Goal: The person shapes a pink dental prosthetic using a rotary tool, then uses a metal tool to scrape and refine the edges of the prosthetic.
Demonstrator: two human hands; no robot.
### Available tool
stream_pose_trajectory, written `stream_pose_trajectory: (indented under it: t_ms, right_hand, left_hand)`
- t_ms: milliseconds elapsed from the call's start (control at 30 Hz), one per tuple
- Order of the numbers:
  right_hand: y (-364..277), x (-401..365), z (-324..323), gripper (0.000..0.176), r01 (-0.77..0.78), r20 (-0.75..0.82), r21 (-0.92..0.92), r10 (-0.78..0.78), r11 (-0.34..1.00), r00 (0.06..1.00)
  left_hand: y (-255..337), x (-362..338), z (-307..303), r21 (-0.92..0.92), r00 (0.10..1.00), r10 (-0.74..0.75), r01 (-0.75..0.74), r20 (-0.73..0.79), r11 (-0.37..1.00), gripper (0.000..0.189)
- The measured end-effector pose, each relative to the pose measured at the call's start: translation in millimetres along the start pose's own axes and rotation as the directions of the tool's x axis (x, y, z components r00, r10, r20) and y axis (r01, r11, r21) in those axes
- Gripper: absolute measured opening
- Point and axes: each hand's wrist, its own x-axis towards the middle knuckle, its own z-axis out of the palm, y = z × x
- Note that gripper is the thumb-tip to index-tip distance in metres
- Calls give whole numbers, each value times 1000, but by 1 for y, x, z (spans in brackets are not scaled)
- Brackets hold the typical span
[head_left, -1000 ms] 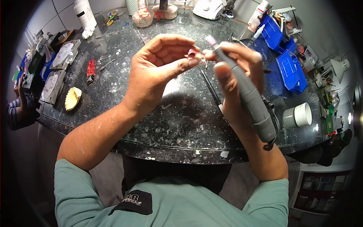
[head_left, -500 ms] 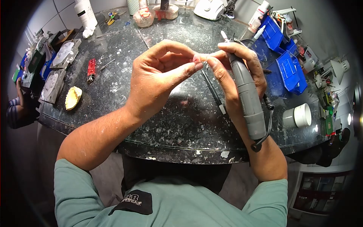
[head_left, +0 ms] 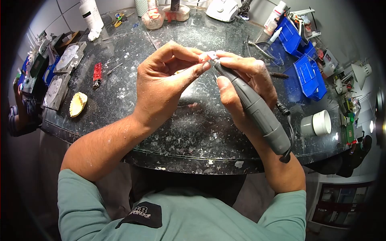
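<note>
My left hand (head_left: 163, 82) is closed, pinching a small pink piece (head_left: 204, 57) between thumb and fingertips; most of it is covered by the fingers. In my right hand (head_left: 251, 76) lies a grey rotary handpiece (head_left: 261, 114) with a coiled cord at its back end. Its tip points up and left and meets the pink piece, or lies very close to it; the exact contact is too small to make out. Right fingertips rest near the left ones. A yellowish dental model (head_left: 78, 104) lies on the black worktop, left of my left forearm.
The speckled worktop (head_left: 189, 148) carries a red tool (head_left: 97, 74), grey plates (head_left: 56, 91) at left and a white tub (head_left: 321, 122) at right. Blue bins (head_left: 309, 76) stand behind the tub. A glass flask (head_left: 153, 18) is at the back. Another person's arm (head_left: 21, 112) shows far left.
The handpiece has swung from lying back across my right hand to pointing its tip at the pink piece. My left hand has shifted slightly left, still pinching the piece.
</note>
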Motion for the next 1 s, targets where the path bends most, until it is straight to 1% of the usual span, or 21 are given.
stream_pose_trajectory:
  t_ms: [100,167,300,367,400,433,500,533,567,633,667,700,733,767,833,867,900,933,1000]
  right_hand:
    - [0,0,-1,30,-30,4,-5,30,1000,1000]
    - [1,1,0,31,21,13,37,-21,999,1000]
    - [2,-1,-2,29,-2,21,44,1,999,1000]
    - [-4,0,-4,35,-17,8,-82,18,997,1000]
    - [-6,3,-4,40,-25,-35,-45,23,999,999]
    - [-5,3,-3,40,-26,-34,-46,24,999,999]
    - [-1,3,-2,39,31,-39,-22,-31,999,999]
    - [-4,0,0,36,-47,-33,44,49,998,998]
    - [-6,0,3,36,-47,-34,44,48,998,998]
    - [-11,0,5,36,-92,-61,1,92,996,994]
    - [-10,0,5,35,-128,-73,46,131,991,989]
    - [-11,1,4,35,-128,-72,46,131,991,989]
    - [-13,3,3,35,-182,-66,102,189,978,980]
    - [-14,3,2,36,-235,-57,157,247,959,967]
    - [-11,4,1,34,-209,-57,142,219,968,974]
    - [-11,3,0,33,-229,-57,140,239,963,969]
    - [-11,3,0,32,-249,-57,139,259,958,964]
    - [-11,3,0,32,-250,-57,140,260,958,964]
    - [-10,2,-1,30,-298,-66,272,327,915,943]
  left_hand:
    - [-1,0,0,-19,1000,14,-14,18,1000,14]
    - [0,0,0,-22,1000,2,-1,16,1000,13]
    - [2,0,0,-11,1000,-8,8,9,1000,13]
    - [2,-1,2,-12,1000,-14,14,-7,1000,14]
    - [2,-1,3,-15,999,-22,22,-24,1000,15]
    - [2,-2,4,-16,999,-23,23,-25,1000,15]
    - [3,-4,5,148,986,151,-160,70,976,15]
    - [5,-5,6,255,979,182,-200,93,946,16]
    - [7,-7,6,357,971,208,-238,120,903,17]
    - [4,-8,8,321,959,244,-279,145,905,17]
    - [4,-7,7,322,959,245,-280,144,905,17]
    - [3,-7,7,268,968,209,-241,141,933,17]
    - [3,-6,6,214,975,172,-200,139,956,17]
    - [2,-6,6,214,975,172,-199,139,956,17]
    - [1,-5,7,52,990,97,-103,103,993,16]
    - [3,-5,3,35,988,42,-48,147,998,21]
    - [2,-4,3,36,988,41,-47,146,998,21]
    - [2,-3,4,-35,990,36,-31,139,999,25]
    - [2,-2,4,-142,994,15,1,112,990,34]
